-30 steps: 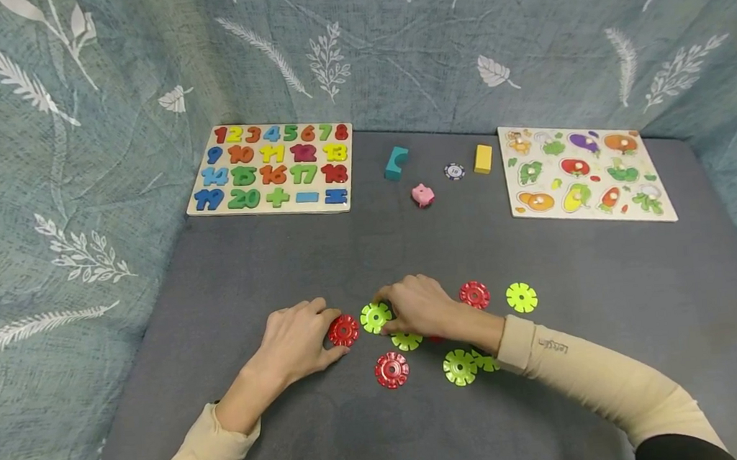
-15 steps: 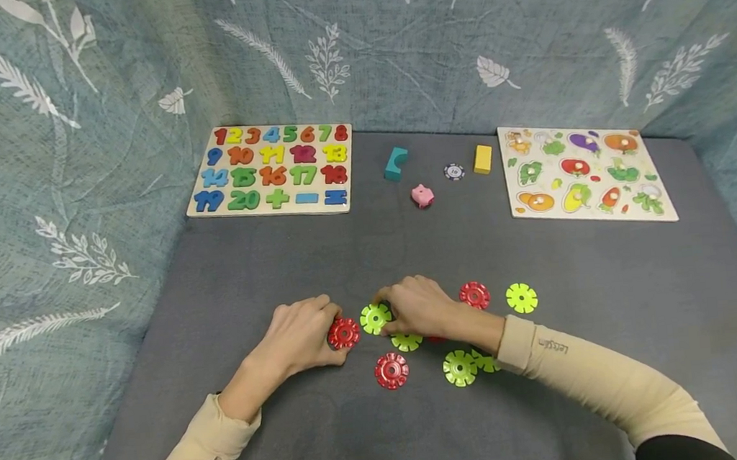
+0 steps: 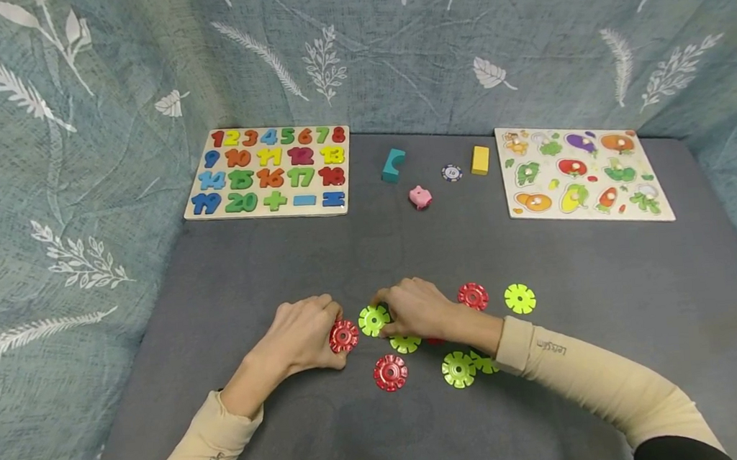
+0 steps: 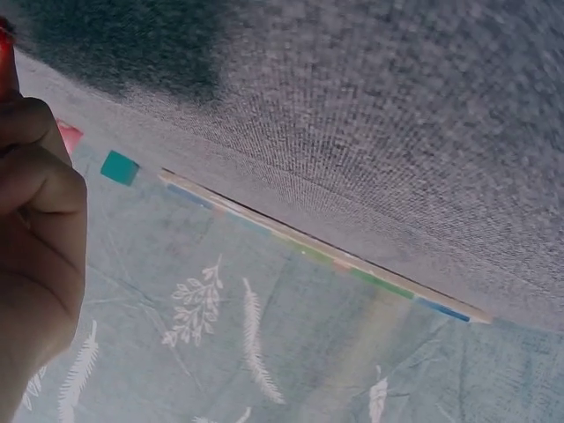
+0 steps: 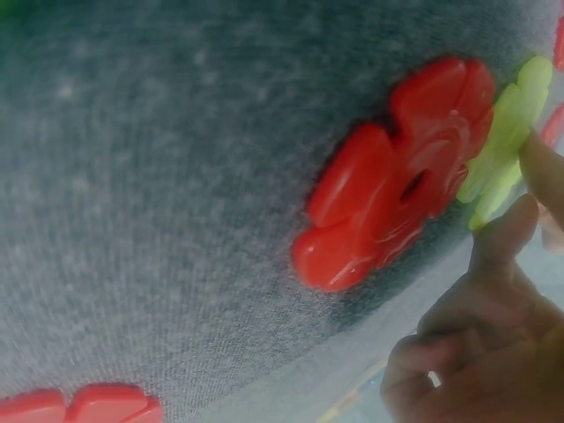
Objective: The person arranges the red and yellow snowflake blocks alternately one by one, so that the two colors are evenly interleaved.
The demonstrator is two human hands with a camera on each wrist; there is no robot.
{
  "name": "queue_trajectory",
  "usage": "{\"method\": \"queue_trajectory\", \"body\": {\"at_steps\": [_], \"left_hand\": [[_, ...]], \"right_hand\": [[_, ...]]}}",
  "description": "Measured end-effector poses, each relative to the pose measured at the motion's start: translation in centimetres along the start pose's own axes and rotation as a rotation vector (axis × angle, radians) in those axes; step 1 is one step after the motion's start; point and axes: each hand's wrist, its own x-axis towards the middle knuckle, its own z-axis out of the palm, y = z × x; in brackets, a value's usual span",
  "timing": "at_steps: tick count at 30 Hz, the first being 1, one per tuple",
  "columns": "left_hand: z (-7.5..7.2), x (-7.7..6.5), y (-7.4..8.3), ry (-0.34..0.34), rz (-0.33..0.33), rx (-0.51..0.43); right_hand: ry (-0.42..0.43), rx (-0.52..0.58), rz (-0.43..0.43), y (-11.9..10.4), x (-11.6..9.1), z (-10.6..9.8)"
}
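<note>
My left hand grips a red slotted flower-shaped disc at its edge between thumb and fingers. In the left wrist view the same hand has curled fingers, with only a bit of red showing at the corner. Just to the right, my right hand pinches a yellow-green slotted disc between thumb and forefinger; the right wrist view shows the fingertips on that green disc. A second green disc lies beneath the right hand, and a red disc there is mostly hidden by the wrist.
Loose discs lie around: red, green, red and green. Farther back are a number board, a vegetable board, a teal block, a pink pig, a chip and a yellow block.
The left thumb has drawn in, and the left fingers have tightened round the red disc. My right hand keeps its pinch on the green disc. The head view has shifted slightly.
</note>
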Motion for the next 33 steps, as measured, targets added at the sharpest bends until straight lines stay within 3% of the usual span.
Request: {"method": "queue_trajectory", "body": {"at_steps": [8, 22, 33], "left_hand": [[-0.4, 0.9, -0.7, -0.008, -0.009, -0.012], [-2.3, 4.3, -3.8, -0.078, -0.116, -0.028], [-2.9, 5.7, -6.2, -0.092, -0.198, -0.024]], "right_hand": [[-0.002, 0.023, 0.014, 0.4, 0.0, 0.0], [-0.015, 0.053, 0.016, 0.4, -0.1, -0.1], [-0.015, 0.066, 0.025, 0.3, -0.1, 0.4]]}}
